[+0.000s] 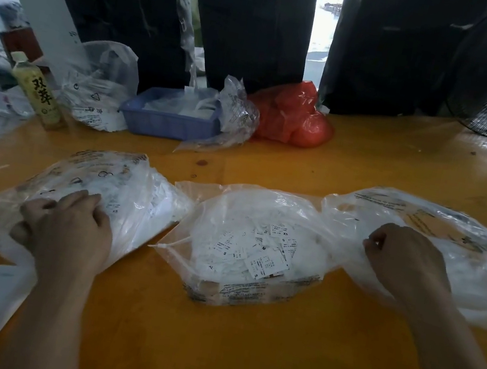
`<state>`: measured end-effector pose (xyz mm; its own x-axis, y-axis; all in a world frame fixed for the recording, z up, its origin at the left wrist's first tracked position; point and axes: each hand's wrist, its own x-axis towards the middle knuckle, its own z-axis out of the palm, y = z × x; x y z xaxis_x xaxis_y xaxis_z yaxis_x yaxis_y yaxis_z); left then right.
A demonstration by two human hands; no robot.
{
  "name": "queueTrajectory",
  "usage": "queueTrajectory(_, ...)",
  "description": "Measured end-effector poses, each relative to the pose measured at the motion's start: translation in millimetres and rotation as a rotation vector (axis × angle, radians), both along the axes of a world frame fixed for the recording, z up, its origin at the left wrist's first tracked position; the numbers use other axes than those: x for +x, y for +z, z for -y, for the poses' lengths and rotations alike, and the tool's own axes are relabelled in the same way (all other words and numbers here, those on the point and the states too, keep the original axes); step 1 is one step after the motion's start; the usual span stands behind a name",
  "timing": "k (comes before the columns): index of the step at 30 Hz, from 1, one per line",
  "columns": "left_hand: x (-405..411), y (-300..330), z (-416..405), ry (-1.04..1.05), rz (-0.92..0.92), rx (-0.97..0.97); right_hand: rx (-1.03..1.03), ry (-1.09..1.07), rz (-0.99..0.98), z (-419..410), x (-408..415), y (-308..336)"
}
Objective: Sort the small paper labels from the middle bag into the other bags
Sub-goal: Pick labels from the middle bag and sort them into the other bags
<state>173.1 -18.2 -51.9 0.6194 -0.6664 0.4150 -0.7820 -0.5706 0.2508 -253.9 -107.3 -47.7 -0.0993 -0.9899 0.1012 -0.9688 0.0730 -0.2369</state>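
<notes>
Much sorting looks left to do: the middle bag (257, 250) on the tabletop (240, 359) is open and heaped with labels (260, 251) (sizes XS, S, M and XL show). The left bag (101, 190) holds white pieces too; what the right bag (438, 234) holds I cannot tell. The labels lie between the hands, touching neither. The left hand (66, 226) rests on the left bag, fingers curled into its plastic. The right hand (402, 260) pinches the right bag's film
</notes>
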Motion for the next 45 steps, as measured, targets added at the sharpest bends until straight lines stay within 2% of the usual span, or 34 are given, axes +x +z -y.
queueTrajectory(3,-2,4,2,-0.028,-0.035,0.033,0.093,0.057,0.033,-2,6,-1)
queueTrajectory(5,-6,7,3,-0.027,-0.039,0.006,0.062,0.078,-0.011,-1,6,-4)
queueTrajectory(10,-22,9,1,-0.103,0.005,-0.350,-0.119,-0.018,0.068,-1,2,-1)
queueTrajectory(13,-47,10,3,-0.349,0.028,-0.509,-0.187,-0.032,0.086,-2,5,0)
queueTrajectory(15,-73,7,4,-0.572,-0.053,-0.547,-0.069,-0.010,0.053,-2,9,0)
queueTrajectory(17,-98,1,3,-0.762,-0.176,-0.494,0.077,0.020,0.024,-4,14,-1)
queueTrajectory(20,-125,-12,5,-0.920,-0.294,-0.332,0.030,0.013,0.002,-2,12,-5)
queueTrajectory(23,-140,-24,8,-0.955,-0.371,-0.206,-0.008,-0.057,0.008,1,8,-2)
queueTrajectory(26,-144,-30,8,-0.958,-0.408,-0.111,0.093,-0.116,-0.034,-2,6,0)
queueTrajectory(28,-143,-33,8,-0.961,-0.394,-0.063,0.129,-0.121,-0.098,-2,6,0)
queueTrajectory(31,-142,-35,7,-0.974,-0.344,-0.013,0.061,-0.155,-0.081,-1,4,0)
queueTrajectory(33,-143,-34,6,-0.985,-0.323,0.000,-0.024,-0.165,-0.026,-1,0,1)
queueTrajectory(38,-145,-33,4,-1.051,-0.365,0.009,-0.389,-0.074,0.146,-4,1,4)
queueTrajectory(42,-144,-31,3,-1.086,-0.402,0.014,-0.570,0.155,0.519,-18,29,9)
queueTrajectory(45,-148,-28,0,-1.116,-0.456,0.009,-0.559,0.309,0.849,-36,58,14)
